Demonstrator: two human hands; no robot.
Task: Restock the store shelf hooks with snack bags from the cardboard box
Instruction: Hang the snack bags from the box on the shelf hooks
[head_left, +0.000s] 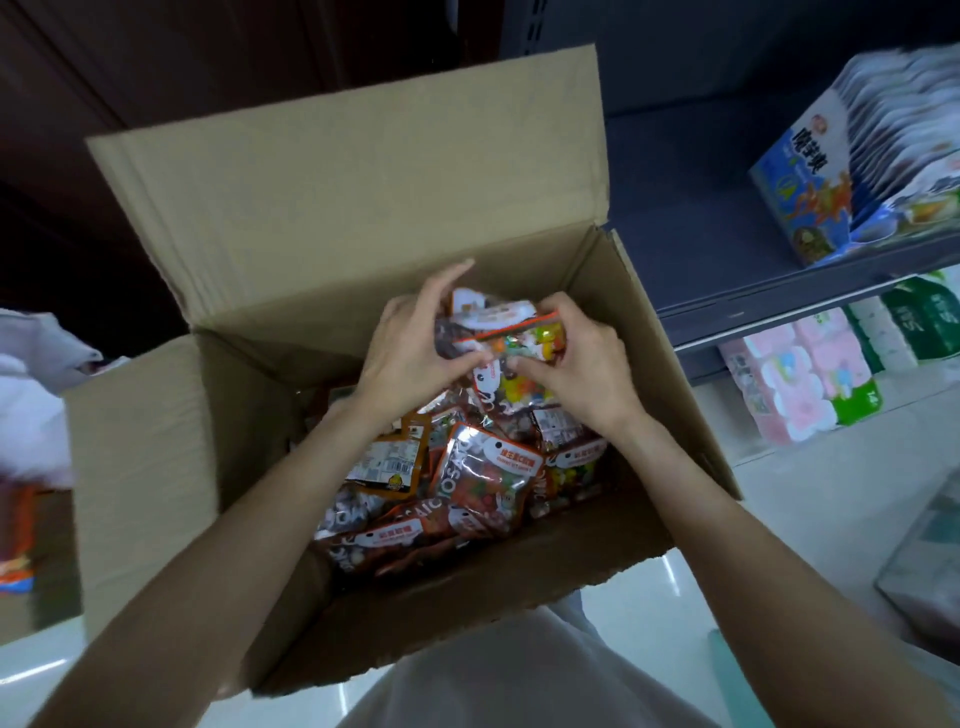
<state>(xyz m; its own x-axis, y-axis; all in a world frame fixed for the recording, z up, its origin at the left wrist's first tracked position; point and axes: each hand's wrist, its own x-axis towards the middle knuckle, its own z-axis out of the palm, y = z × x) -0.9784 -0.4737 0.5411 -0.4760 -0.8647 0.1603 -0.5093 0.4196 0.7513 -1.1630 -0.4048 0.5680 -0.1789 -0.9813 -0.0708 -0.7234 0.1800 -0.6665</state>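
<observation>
An open cardboard box (156, 467) stands on the floor below me, flaps spread. Several orange and clear snack bags (483, 478) of coloured candy lie heaped inside it. Over the far part of the box, my left hand (410, 348) and my right hand (582, 364) together grip a small bunch of snack bags (509, 327). The left hand holds the bunch from its left side, thumb across the front. The right hand's fingers curl over the bunch from the right. No shelf hooks are in view.
A dark shelf unit (727, 291) stands to the right, bearing a blue display carton of packets (852, 171). Pink and green tissue packs (810, 374) sit on the lower level. White floor tiles (623, 613) lie around the box. Blurred goods show at the left edge.
</observation>
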